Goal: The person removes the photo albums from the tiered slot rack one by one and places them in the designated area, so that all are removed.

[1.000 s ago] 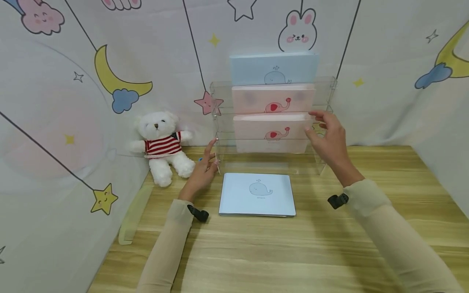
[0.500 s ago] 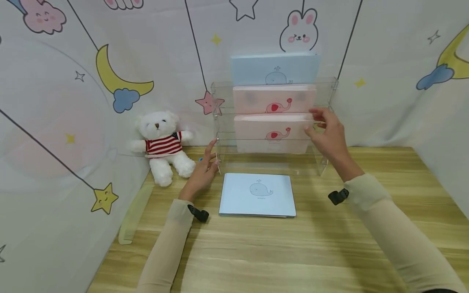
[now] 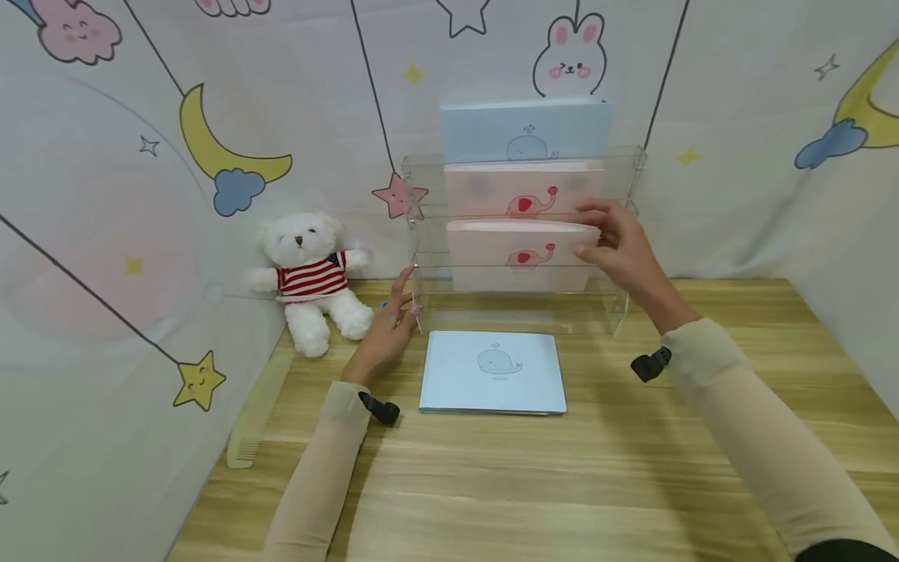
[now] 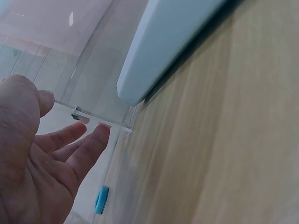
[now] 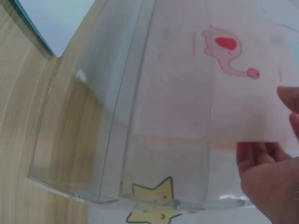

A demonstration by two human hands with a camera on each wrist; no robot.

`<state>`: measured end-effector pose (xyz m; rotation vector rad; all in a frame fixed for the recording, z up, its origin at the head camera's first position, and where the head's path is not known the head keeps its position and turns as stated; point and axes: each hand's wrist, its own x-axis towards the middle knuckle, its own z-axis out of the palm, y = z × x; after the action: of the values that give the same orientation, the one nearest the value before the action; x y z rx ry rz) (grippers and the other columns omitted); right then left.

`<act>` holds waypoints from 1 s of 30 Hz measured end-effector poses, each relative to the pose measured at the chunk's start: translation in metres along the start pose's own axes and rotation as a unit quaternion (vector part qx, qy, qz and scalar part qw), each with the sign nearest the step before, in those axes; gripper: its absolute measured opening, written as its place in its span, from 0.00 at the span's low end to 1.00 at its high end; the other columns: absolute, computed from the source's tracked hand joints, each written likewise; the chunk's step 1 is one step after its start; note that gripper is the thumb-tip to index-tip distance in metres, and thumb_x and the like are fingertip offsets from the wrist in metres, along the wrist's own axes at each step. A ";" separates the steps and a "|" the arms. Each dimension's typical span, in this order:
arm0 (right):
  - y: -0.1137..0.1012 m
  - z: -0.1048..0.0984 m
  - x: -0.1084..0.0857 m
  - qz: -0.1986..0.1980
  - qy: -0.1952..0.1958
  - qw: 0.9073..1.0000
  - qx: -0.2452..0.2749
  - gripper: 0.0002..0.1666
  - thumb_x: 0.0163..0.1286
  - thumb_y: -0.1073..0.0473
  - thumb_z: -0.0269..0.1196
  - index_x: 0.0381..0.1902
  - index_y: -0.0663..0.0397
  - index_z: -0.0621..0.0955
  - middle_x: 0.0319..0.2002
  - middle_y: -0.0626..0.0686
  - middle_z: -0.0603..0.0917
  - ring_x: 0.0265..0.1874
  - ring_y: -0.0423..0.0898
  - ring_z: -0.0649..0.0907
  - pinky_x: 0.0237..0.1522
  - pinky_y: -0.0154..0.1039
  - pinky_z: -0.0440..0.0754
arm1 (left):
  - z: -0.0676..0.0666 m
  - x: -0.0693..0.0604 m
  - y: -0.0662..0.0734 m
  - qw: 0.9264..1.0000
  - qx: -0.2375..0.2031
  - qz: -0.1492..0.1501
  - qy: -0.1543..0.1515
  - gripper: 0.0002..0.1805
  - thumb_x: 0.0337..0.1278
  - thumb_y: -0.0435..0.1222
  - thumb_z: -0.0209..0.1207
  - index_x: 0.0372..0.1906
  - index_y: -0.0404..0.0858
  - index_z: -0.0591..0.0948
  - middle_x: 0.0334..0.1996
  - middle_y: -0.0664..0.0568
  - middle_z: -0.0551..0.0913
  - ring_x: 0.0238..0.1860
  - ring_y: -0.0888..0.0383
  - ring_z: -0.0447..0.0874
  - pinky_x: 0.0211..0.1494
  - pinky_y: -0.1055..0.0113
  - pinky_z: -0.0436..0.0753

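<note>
A clear acrylic rack [image 3: 485,320] holds three cards or booklets on stepped tiers: a blue whale one [image 3: 525,129] at the top, a pink elephant one [image 3: 485,187] in the middle, and a pink elephant booklet [image 3: 485,254] in front. My right hand [image 3: 625,246] pinches this front booklet by its right edge, thumb on its face and fingers behind; its top bows slightly. My left hand [image 3: 386,332] touches the rack's left side with its fingertips; in the left wrist view the left fingers [image 4: 88,151] meet the side panel's edge from outside.
A blue whale booklet [image 3: 493,373] lies flat on the wooden table [image 3: 534,492] before the rack. To the left sit a white teddy bear [image 3: 309,281] in a striped top and a pale green comb [image 3: 258,414]. A small blue ring-like thing [image 4: 101,199] is beside the rack. Printed cloth [image 3: 730,117] hangs behind.
My right hand has shifted slightly left, further over the front pink booklet's right edge, and the booklet's top now bows. My left hand stays at the rack's side.
</note>
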<state>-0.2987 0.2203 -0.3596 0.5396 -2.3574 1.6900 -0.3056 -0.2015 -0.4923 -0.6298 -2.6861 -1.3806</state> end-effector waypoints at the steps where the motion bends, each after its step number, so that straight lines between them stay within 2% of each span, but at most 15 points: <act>1: 0.002 -0.002 0.002 -0.007 -0.011 1.000 0.013 0.33 0.75 0.68 0.64 0.76 0.53 0.72 0.69 0.64 0.80 0.54 0.40 0.85 0.55 0.25 0.82 | 0.000 0.000 0.000 1.000 0.000 0.001 0.000 0.42 0.87 0.39 0.48 0.86 0.75 0.40 0.78 0.28 0.69 0.71 0.34 0.82 0.62 0.39 0.86; 5: 0.009 -0.009 0.009 -0.027 -0.039 0.998 0.042 0.31 0.75 0.69 0.65 0.74 0.56 0.76 0.68 0.61 0.83 0.54 0.39 0.87 0.54 0.27 0.84 | 0.000 0.001 0.000 1.000 -0.002 0.001 -0.001 0.42 0.87 0.40 0.48 0.86 0.75 0.40 0.78 0.28 0.69 0.72 0.35 0.81 0.63 0.38 0.85; 8: 0.010 -0.011 0.014 -0.028 -0.049 0.998 0.027 0.29 0.75 0.68 0.67 0.72 0.56 0.79 0.67 0.58 0.84 0.53 0.38 0.88 0.53 0.27 0.85 | 0.000 0.001 0.000 1.000 0.001 0.000 0.000 0.42 0.87 0.40 0.48 0.86 0.74 0.40 0.78 0.28 0.70 0.73 0.35 0.80 0.64 0.38 0.84; 12: 0.007 -0.009 0.018 -0.009 -0.053 0.999 0.010 0.26 0.77 0.63 0.68 0.71 0.54 0.82 0.66 0.53 0.86 0.52 0.37 0.89 0.53 0.28 0.86 | 0.000 0.001 0.000 1.000 0.003 0.002 0.002 0.41 0.87 0.40 0.48 0.87 0.71 0.41 0.77 0.27 0.70 0.73 0.35 0.80 0.64 0.38 0.84; 17: 0.013 -0.004 0.020 0.004 -0.052 0.998 0.046 0.20 0.76 0.62 0.69 0.64 0.58 0.86 0.62 0.43 0.88 0.52 0.39 0.89 0.53 0.30 0.87 | 0.001 0.001 0.001 1.000 -0.001 0.003 0.002 0.41 0.87 0.40 0.48 0.87 0.70 0.42 0.77 0.27 0.70 0.73 0.35 0.80 0.64 0.38 0.84; 20: 0.020 0.000 0.019 0.024 -0.043 0.998 0.047 0.18 0.77 0.59 0.69 0.62 0.56 0.88 0.61 0.38 0.88 0.53 0.38 0.88 0.52 0.30 0.87 | 0.002 0.001 0.002 1.000 -0.002 0.006 0.000 0.41 0.87 0.39 0.48 0.87 0.70 0.42 0.77 0.27 0.70 0.73 0.34 0.79 0.64 0.38 0.84; 23: 0.025 0.004 0.017 0.037 -0.029 0.998 0.037 0.18 0.76 0.57 0.70 0.61 0.52 0.88 0.60 0.36 0.87 0.53 0.36 0.88 0.50 0.29 0.86 | 0.002 0.001 0.002 1.000 -0.002 0.006 -0.004 0.41 0.87 0.39 0.47 0.87 0.71 0.41 0.78 0.27 0.69 0.73 0.34 0.80 0.64 0.38 0.84; 30: 0.028 0.009 0.020 0.027 -0.018 0.998 0.051 0.19 0.76 0.59 0.70 0.62 0.53 0.88 0.61 0.37 0.88 0.50 0.36 0.90 0.50 0.29 0.87 | 0.001 0.000 0.003 1.000 -0.003 -0.009 0.002 0.41 0.87 0.39 0.48 0.87 0.72 0.41 0.76 0.26 0.71 0.71 0.34 0.81 0.64 0.37 0.83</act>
<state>-0.3282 0.2165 -0.3799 0.5318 -2.3399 1.8479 -0.3039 -0.1989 -0.4907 -0.6051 -2.6911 -1.3931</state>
